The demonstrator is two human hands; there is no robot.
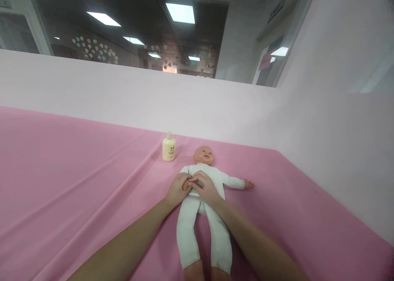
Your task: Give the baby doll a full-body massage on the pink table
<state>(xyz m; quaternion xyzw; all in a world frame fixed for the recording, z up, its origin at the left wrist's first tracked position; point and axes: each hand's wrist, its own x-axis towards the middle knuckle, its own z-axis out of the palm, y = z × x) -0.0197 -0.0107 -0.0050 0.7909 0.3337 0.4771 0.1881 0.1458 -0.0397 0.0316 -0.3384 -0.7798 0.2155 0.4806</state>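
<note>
A baby doll (212, 174) in white clothes lies on its back, head toward the wall and legs toward me. My left hand (177, 189) is closed round the doll's hand (186, 185) at the left side of its belly. Over the doll's torso, my right hand (205, 187) has its thumb and fingers pinched together at the same small hand, touching its fingers. The doll's other arm (234, 182) stretches out to the right on the cloth.
A pale yellow pump bottle (168, 148) stands upright left of the doll's head. Pink cloth (101, 170) with long creases covers the table. Behind it rises a white wall (123, 98) with a wide window (147, 30); another wall (338, 149) borders the right side.
</note>
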